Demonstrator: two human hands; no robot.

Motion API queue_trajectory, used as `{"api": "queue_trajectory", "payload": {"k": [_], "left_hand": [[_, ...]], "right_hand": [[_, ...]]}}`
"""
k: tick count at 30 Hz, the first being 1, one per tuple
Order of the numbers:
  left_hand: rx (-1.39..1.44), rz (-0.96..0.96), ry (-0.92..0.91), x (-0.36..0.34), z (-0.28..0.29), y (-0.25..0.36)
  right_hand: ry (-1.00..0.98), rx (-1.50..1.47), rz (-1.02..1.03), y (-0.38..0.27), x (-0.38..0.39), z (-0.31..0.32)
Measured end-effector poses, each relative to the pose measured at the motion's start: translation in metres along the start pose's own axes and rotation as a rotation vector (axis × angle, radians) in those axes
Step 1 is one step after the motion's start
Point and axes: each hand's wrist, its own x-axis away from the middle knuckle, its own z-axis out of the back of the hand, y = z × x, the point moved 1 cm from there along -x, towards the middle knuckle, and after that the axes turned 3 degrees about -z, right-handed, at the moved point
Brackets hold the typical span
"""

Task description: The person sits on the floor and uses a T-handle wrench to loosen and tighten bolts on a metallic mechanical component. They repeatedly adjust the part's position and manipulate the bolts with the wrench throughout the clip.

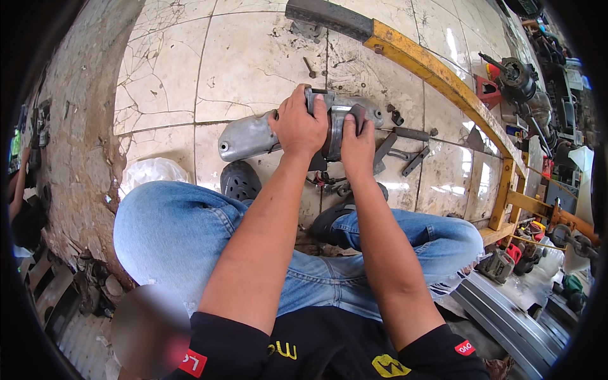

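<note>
My left hand [301,126] is closed around the left side of a dark and silver metal assembly [337,130], with thumb and fingers near its upper edge. My right hand [358,145] grips its right side, thumb and fingers on a dark block [357,116]. Behind the assembly lies a long silver metal casting [244,138] with a hole at each end, partly hidden by my hands and the assembly. To the right on the tiles are dark metal bars and tools [413,134], with small dark parts [397,117] near the casting's end. A bolt [309,68] lies above.
A yellow steel frame [430,63] arches over the right side, near a red stand [486,92] and a greasy assembly [516,79]. My crossed legs and dark clogs [237,180] are below, beside a white plastic bag [152,171]. Another person [22,209] is at far left.
</note>
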Motion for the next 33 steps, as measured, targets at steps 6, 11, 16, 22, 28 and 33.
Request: {"api": "queue_trajectory", "payload": {"k": [6, 11, 16, 22, 28, 33], "left_hand": [[-0.002, 0.0, -0.025, 0.0, 0.003, 0.002], [-0.011, 0.043, -0.055, 0.0, 0.01, 0.01], [-0.007, 0.008, -0.029, 0.0, 0.008, 0.009], [-0.006, 0.018, -0.006, -0.002, 0.004, 0.007], [0.018, 0.004, -0.023, -0.004, 0.005, 0.006], [-0.001, 0.015, 0.013, -0.003, 0.003, 0.007]], "right_hand": [[0.017, 0.058, 0.004, 0.008, -0.005, 0.002], [-0.016, 0.02, 0.013, 0.006, -0.007, 0.004], [0.026, 0.188, 0.093, 0.007, -0.006, 0.002], [-0.034, -0.025, 0.051, 0.009, -0.002, 0.004], [-0.019, -0.022, 0.067, 0.004, 0.001, 0.004], [-0.076, -0.15, -0.034, 0.01, -0.01, 0.002]]}}
